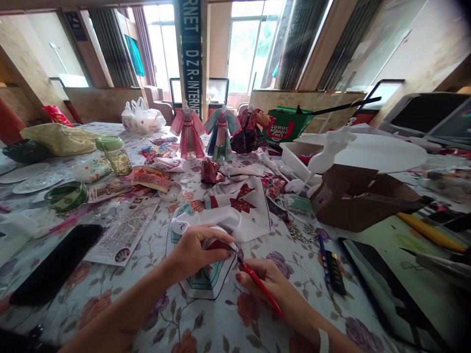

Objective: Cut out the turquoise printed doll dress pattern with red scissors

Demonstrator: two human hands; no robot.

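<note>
A white cloth printed with coloured motifs (241,223) lies bunched in front of me, with a teal, dark-edged part (217,287) toward me. My left hand (200,250) pinches a fold of this cloth between thumb and fingers. In my right hand (270,282) is a slim red-handled tool (263,289). Its dark metal tip meets the cloth's edge close to my left fingertips. I cannot make out what kind of tool it is. Behind the cloth stand three small dressed forms, among them a pink robe (187,132) and a green-and-pink robe (222,132).
On the left lie a black phone (57,262) and a sheet of rhinestones (125,233). A cardboard box (362,201), a tablet (390,289) and a blue pen (324,260) are at the right. Farther back are a white plastic bag (143,117) and a green bag (289,125).
</note>
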